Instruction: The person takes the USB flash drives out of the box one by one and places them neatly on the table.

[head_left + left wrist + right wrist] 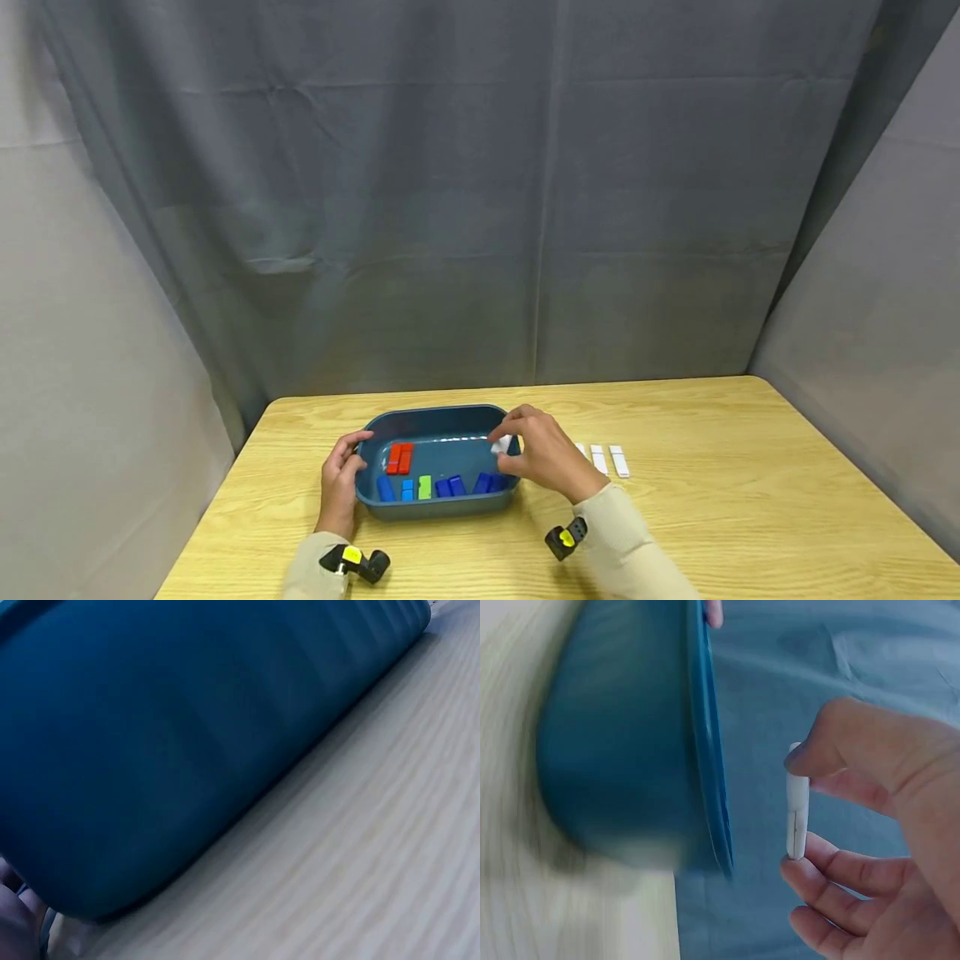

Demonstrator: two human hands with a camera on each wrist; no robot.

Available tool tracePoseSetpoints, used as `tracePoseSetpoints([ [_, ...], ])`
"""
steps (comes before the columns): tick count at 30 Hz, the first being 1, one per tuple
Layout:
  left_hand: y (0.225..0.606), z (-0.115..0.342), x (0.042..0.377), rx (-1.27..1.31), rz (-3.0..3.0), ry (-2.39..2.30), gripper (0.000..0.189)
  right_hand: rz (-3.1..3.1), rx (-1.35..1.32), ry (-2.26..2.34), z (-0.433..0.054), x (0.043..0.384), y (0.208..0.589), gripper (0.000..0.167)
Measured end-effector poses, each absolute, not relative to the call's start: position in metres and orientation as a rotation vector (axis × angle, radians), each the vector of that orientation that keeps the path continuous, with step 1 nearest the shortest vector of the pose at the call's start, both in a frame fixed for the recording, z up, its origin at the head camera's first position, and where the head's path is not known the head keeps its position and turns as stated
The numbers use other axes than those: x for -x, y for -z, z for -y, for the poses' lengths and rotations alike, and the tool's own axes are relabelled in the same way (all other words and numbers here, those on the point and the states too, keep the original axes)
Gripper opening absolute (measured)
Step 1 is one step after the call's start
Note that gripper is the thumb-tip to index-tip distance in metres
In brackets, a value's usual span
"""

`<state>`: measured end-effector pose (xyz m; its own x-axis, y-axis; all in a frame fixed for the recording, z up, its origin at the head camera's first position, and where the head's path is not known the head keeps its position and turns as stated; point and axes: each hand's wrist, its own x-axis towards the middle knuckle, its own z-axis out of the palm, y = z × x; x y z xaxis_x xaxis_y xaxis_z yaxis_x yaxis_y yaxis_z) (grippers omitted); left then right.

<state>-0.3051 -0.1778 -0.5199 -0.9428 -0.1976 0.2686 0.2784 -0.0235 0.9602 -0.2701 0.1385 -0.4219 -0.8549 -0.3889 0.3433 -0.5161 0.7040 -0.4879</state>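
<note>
Head view: one blue-grey tray (438, 510) is seen on the wooden worktop (735, 483), with two hands set at its ends. The left end is held by the left hand (341, 479), its thumb and fingers bent at the rim. By the right hand (550, 454), one white piece (502, 445) is pinched between thumb and fingertips, over the right end of the tray; in the right wrist view the same piece is shown gripped by its two ends. Inside the tray, nine small pieces are counted: two red pieces (406, 458) placed side by side towards the left, and along the near wall one blue piece (386, 489), one light blue piece (407, 490), one green piece (424, 487) and four dark blue pieces (457, 486), grouped as two and two; the rightmost is partly covered by the right hand. To the right of the tray, three white sticks (618, 461) are laid in a row on the worktop, the leftmost mostly hidden behind the right hand. One wrist camera (567, 537) is worn at the right sleeve, and one black mount (354, 561) at the left.
</note>
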Motion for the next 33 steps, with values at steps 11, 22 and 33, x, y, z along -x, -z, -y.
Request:
tracePoseSetpoints([
  [11,0.521,0.191,0.302,0.06,1.956,2.03,0.042,2.647,-0.628,-0.873,-0.178,0.271,0.437,0.02],
  [22,0.522,0.188,0.304,0.09,1.879,2.064,0.043,2.719,-0.627,-0.817,-0.196,0.279,0.464,0.039],
  [33,0.52,0.187,0.304,0.063,1.912,2.061,0.042,2.826,-0.569,-0.796,-0.195,0.291,0.481,0.051],
])
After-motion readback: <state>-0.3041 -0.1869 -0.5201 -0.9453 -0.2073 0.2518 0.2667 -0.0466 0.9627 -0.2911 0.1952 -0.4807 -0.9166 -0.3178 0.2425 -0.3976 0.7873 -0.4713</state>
